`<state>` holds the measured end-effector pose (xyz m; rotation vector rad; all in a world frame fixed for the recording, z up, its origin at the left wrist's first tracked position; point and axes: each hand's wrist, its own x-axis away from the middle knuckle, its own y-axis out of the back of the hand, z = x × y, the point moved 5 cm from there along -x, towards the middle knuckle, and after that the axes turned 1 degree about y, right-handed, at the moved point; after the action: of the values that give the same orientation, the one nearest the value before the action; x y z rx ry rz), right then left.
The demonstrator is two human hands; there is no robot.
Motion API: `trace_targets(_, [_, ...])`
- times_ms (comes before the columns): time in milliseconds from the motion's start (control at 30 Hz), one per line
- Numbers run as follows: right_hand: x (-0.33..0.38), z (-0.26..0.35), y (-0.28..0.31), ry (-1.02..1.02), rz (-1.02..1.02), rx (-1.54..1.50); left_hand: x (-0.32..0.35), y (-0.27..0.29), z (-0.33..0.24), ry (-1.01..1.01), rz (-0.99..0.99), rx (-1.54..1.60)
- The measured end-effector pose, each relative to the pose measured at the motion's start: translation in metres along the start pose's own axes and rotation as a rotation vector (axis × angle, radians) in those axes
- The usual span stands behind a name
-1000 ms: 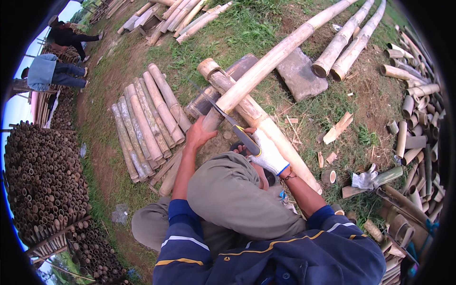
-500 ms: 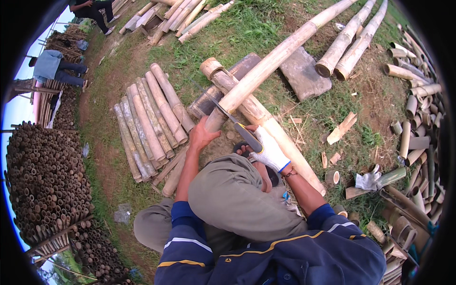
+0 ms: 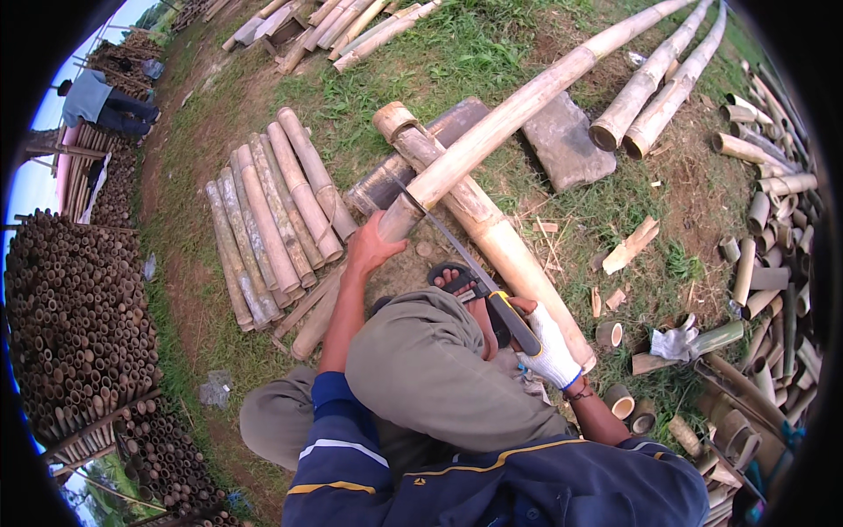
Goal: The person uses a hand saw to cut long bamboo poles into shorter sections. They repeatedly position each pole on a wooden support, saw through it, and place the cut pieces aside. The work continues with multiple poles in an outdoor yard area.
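A long bamboo pole (image 3: 518, 105) slants from the upper right down to my left hand and rests across a thicker notched bamboo (image 3: 492, 230). My bare left hand (image 3: 376, 243) grips the pole's near end. In my right hand (image 3: 546, 341), which wears a white knit glove, is the black and yellow handle of a handsaw (image 3: 465, 255). Its blade sits against the pole just beyond my left hand, with the tip showing on the far side. How deep the blade is in the bamboo I cannot tell.
Cut bamboo lengths (image 3: 268, 224) lie side by side at the left. Stacked bamboo (image 3: 79, 316) stands farther left, near a person (image 3: 92, 97). A flat stone slab (image 3: 571, 145) and two long poles (image 3: 645, 83) lie at the upper right. Bamboo offcuts (image 3: 773, 255) heap along the right.
My gloved right hand has drawn the saw back toward my body, down and to the right, so more blade shows on the near side. My left hand stays on the pole.
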<state>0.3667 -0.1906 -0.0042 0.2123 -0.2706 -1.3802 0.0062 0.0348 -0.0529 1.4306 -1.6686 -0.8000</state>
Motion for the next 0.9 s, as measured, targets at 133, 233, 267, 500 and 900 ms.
trace_targets(133, [-0.133,-0.002,-0.049,0.151,-0.027,-0.039,-0.003,0.001,0.002,0.015,-0.014,0.027])
trace_targets(233, [-0.18,0.005,-0.061,0.047,0.034,0.04,0.0,0.008,0.013,0.034,-0.028,0.056])
trace_targets(267, [-0.17,0.002,-0.059,0.109,-0.002,0.06,0.001,0.011,0.016,0.036,-0.031,0.067])
trace_targets(500, [-0.089,-0.044,-0.042,0.1,0.064,0.114,0.002,0.048,0.022,0.052,-0.053,0.055])
trace_targets(900, [-0.067,-0.122,-0.112,0.159,0.132,0.376,-0.036,0.121,0.092,0.283,-0.272,0.003])
